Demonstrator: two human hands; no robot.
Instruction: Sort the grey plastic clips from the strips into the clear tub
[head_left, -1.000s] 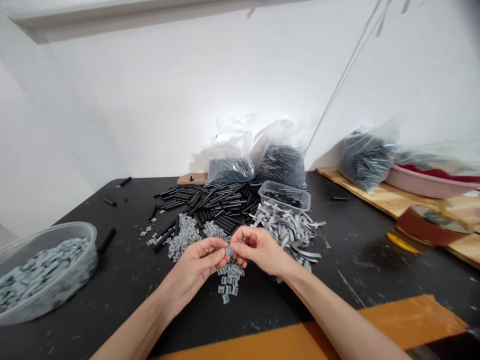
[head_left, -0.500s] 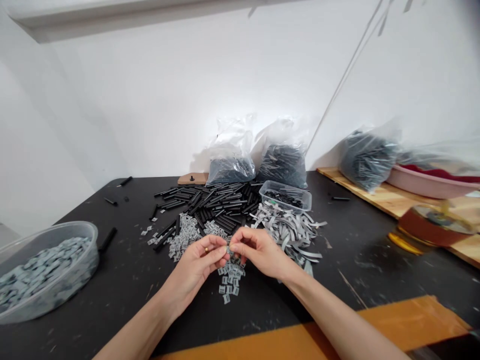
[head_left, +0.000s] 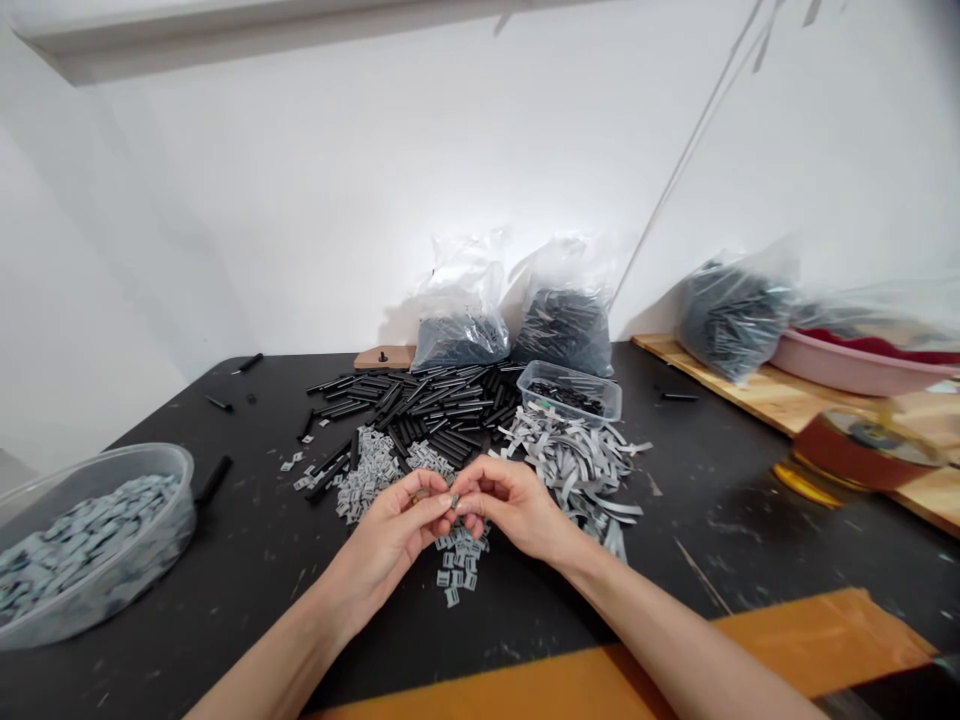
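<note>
My left hand (head_left: pixel 394 535) and my right hand (head_left: pixel 506 505) meet fingertip to fingertip above the black table (head_left: pixel 247 560). Both pinch one small grey piece (head_left: pixel 453 499) between them. Right under the hands lies a little heap of small grey clips (head_left: pixel 459 560). More grey clips (head_left: pixel 367 475) are spread to the left. A pile of grey strips (head_left: pixel 574 460) lies just right of my right hand. Behind the hands is a pile of black tubes (head_left: pixel 427 400).
A clear tub of grey pieces (head_left: pixel 82 540) stands at the left edge. A small clear box (head_left: pixel 571 390) and two plastic bags (head_left: pixel 517 315) of black parts sit at the back. Wooden boards, another bag (head_left: pixel 731 310), a pink basin (head_left: pixel 855 360) and a tape roll (head_left: pixel 855 450) are right.
Both hands have drifted slightly left, and the fingertips have closed tighter together on the small grey piece. Nothing else has moved.
</note>
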